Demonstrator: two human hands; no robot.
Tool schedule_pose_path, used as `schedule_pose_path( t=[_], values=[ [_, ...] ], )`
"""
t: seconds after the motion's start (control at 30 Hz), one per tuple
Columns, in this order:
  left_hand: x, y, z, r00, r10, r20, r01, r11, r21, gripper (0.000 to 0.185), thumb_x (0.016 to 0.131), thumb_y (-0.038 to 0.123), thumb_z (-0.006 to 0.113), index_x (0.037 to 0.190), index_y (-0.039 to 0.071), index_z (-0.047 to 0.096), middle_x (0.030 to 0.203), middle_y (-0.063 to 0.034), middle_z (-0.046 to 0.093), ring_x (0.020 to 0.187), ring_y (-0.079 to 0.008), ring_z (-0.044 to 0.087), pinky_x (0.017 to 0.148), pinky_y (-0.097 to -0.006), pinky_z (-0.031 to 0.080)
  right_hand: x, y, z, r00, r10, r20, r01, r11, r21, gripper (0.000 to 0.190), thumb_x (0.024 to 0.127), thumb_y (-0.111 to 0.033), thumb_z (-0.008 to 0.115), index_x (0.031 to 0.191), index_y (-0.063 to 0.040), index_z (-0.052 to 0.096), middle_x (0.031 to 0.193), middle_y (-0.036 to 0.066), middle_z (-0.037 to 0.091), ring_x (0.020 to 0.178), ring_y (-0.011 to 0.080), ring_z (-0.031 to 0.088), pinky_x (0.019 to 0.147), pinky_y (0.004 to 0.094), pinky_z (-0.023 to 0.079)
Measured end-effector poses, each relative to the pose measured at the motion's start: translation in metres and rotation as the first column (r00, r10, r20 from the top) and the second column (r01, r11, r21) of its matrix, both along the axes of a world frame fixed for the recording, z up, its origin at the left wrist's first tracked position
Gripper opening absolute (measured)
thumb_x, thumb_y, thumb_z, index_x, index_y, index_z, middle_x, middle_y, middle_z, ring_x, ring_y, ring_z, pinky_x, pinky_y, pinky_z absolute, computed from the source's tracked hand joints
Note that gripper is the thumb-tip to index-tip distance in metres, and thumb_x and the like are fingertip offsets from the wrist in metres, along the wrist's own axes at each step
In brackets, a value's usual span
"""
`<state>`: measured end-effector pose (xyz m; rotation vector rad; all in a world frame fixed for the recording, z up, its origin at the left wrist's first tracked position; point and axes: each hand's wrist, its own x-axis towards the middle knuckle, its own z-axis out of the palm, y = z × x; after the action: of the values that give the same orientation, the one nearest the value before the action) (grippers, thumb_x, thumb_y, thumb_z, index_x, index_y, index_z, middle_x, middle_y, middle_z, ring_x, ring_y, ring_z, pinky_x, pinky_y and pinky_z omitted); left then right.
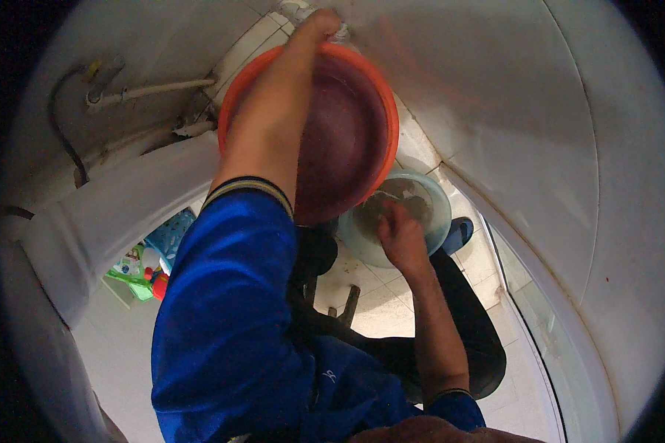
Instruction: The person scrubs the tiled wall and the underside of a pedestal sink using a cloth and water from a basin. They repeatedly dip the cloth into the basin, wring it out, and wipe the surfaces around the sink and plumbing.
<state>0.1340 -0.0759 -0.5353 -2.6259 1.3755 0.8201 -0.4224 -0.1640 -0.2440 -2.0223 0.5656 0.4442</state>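
Note:
My left hand (327,23) is at the far rim of a large plastic basin (390,111), orange at the rim and dark reddish inside. The forearm reaches across this basin. Whether the fingers grip the rim or something pale beyond it is not clear. Lower and to the right, my right hand (403,235) hangs over a smaller translucent pale-green basin (440,205), which holds murky water and something indistinct. The fingers of that hand are bent near a thin pale strand, and what they hold, if anything, cannot be made out.
Grimy walls with a pale pipe (160,88) and a dark hose (61,124) stand at the left. A blue perforated basket (172,235) and green and red items lie lower left. A blue slipper (459,235) rests on the tiled floor (385,282). A glass panel (523,288) runs along the right.

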Motion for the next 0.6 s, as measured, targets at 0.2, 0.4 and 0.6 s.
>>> schedule_pose_path(
  t=[0.2,0.4,0.6],
  values=[
    [-0.092,-0.062,0.086,0.792,0.499,-0.351,-0.532,0.847,0.004,0.031,0.092,0.021,0.057,0.105,0.001,0.076,0.109,-0.0192,0.076,0.099,-0.0354,0.073,0.085,-0.0496,0.058,-0.011,-0.005,0.004,0.986,-0.1,-0.131,0.087,0.991,-0.097,0.033,0.097,-0.011,0.066,0.128,-0.004,0.063,0.103,0.023,0.074,0.094,0.041,0.074,0.084,0.0463,0.058],
    [-0.052,-0.003,0.06,0.987,-0.158,0.027,0.155,0.985,0.081,0.038,0.092,0.025,0.057,0.115,0.002,0.075,0.116,-0.0192,0.075,0.106,-0.0332,0.073,0.089,-0.0489,0.057,0.007,0.003,-0.01,0.996,-0.075,0.052,0.078,0.994,-0.078,0.034,0.097,-0.012,0.067,0.13,-0.004,0.062,0.101,0.021,0.075,0.092,0.035,0.075,0.083,0.0443,0.058],
    [-0.111,-0.076,0.086,0.91,0.128,-0.395,-0.121,0.992,0.044,0.037,0.091,0.025,0.06,0.116,0.003,0.077,0.117,-0.0198,0.075,0.105,-0.0336,0.073,0.089,-0.0487,0.056,-0.003,-0.003,0.0,0.979,-0.181,-0.097,0.174,0.982,-0.077,0.034,0.096,-0.012,0.068,0.129,-0.002,0.063,0.099,0.02,0.075,0.089,0.0329,0.075,0.082,0.0428,0.059]
  ],
)
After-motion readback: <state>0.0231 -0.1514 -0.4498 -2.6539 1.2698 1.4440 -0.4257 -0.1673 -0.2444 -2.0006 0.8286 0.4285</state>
